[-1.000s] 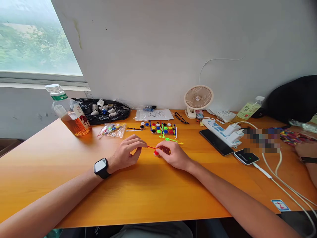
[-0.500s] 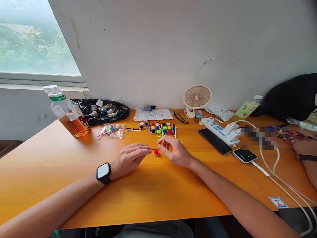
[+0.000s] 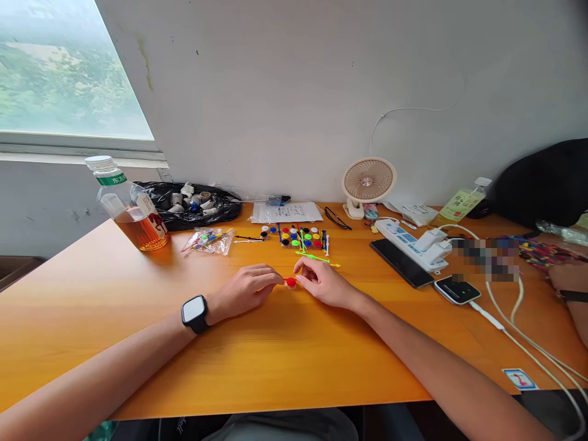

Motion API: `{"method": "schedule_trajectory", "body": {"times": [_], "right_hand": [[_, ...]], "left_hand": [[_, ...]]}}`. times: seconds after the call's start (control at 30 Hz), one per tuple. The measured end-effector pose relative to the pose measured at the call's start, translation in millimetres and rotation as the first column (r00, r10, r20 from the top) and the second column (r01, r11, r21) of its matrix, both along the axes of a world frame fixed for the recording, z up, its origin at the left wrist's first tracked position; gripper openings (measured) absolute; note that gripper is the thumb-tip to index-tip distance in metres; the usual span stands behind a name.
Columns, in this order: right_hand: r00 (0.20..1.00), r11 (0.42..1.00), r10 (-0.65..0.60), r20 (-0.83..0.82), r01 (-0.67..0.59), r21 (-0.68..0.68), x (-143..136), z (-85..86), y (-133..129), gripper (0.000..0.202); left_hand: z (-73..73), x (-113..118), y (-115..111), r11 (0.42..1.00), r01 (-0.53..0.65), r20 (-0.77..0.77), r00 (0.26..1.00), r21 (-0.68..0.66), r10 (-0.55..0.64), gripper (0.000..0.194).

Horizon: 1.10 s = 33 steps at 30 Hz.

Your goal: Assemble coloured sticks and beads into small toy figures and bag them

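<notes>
Between my two hands a round red piece (image 3: 291, 282) with a pale base sits on the table. A thin red pointer (image 3: 285, 280) lies level across its top. The fingertips of my left hand (image 3: 250, 286) are closed on the pointer's left end. My right hand (image 3: 324, 283) pinches at its right end, mostly hidden by thumb and fingers. Just beyond the right hand lie a green arrow pointer (image 3: 312, 256) and a yellow arrow tip (image 3: 335, 265). Further back are rows of coloured round pieces (image 3: 294, 243), with blue, black and white pointers beside them.
A tea bottle (image 3: 147, 223), a black bag of tubes (image 3: 184, 205) and a clear packet (image 3: 209, 241) stand left. At right are a fan (image 3: 369, 180), a phone (image 3: 401, 262), a power strip (image 3: 408, 244) and cables. Another person's arm (image 3: 572, 288) rests at the far right.
The red pointer has come down onto the round red piece, and both hands have lowered slightly with it. The view has shifted a little.
</notes>
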State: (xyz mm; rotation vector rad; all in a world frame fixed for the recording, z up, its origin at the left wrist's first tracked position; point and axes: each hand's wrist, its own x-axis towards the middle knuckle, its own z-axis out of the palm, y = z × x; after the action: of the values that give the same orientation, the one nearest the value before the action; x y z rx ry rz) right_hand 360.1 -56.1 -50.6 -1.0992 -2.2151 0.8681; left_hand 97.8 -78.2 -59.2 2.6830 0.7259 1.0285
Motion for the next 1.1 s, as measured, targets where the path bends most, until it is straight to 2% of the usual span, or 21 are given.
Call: {"method": "schedule_trajectory", "body": {"times": [0.23,0.37,0.63,0.87,1.1], "right_hand": [[0.999,0.998,-0.031,-0.039,0.033,0.048,-5,-5.4,-2,0.006],[0.995,0.995,-0.057,-0.082,0.063,0.083,-11,-8.1,-6,0.007],[0.994,0.988,-0.08,-0.07,0.088,0.124,-17,-9.3,-5,0.015],[0.996,0.988,-0.073,-0.05,0.079,0.133,-15,-10.5,-4,0.014],[0.998,0.989,-0.056,-0.008,0.056,0.14,-14,-8.3,-5,0.013]], "left_hand": [[-1.2,1,0,0.999,-0.008,-0.022,1.0,-0.047,0.007,0.032],[3.2,3,0,0.998,-0.017,-0.065,0.998,-0.063,0.013,0.036],[10.7,4,-1,0.997,-0.048,-0.148,0.988,-0.066,0.038,0.024],[10.9,7,0,0.988,-0.061,-0.123,0.991,-0.144,0.044,0.021],[12.6,11,-1,0.986,-0.064,-0.141,0.989,-0.151,0.043,0.017]]}}
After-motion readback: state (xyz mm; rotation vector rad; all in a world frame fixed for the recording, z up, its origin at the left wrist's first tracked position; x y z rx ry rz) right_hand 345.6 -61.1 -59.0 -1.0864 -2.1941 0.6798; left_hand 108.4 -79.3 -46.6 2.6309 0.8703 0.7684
